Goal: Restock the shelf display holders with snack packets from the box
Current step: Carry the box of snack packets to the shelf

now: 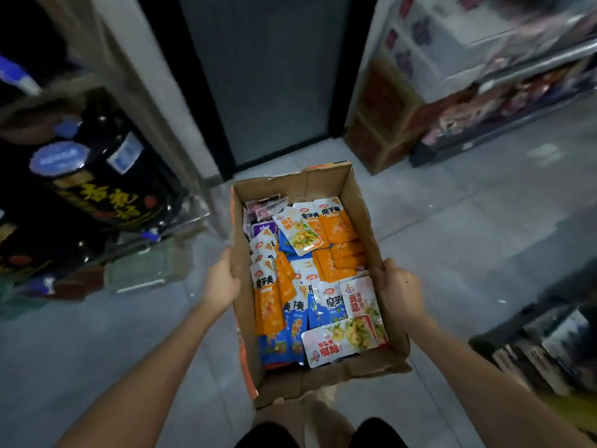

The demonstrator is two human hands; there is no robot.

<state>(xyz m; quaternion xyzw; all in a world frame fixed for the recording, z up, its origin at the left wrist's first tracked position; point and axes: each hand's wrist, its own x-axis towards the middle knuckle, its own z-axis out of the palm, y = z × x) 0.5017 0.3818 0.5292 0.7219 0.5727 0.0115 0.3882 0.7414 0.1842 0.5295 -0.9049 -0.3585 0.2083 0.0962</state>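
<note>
Nearest, two bare forearms reach forward from the body, and between them hangs an open-topped cardboard box (326,379). The left hand (223,281) clenches the rim of the box's left wall, thumb hooked over the edge. The right hand (400,291) clasps the right wall the same way, its fingers mostly hidden behind the cardboard. Both hands sit about halfway along the long sides, so the box lies squarely between them. Inside, snack packets (336,227) in orange, blue and white lie loosely heaped, touching neither hand.

The step in hand looks like carrying the stock to the display, with nothing taken out yet. Farther off on the left, blurred, stand clear holders (151,270) and dark packets (106,198). Shelves (517,92) run along the right, with a dark door (274,76) ahead. The next move probably calls for setting the box on the grey floor (452,221) near the holders, which would free a hand to pick out packets.
</note>
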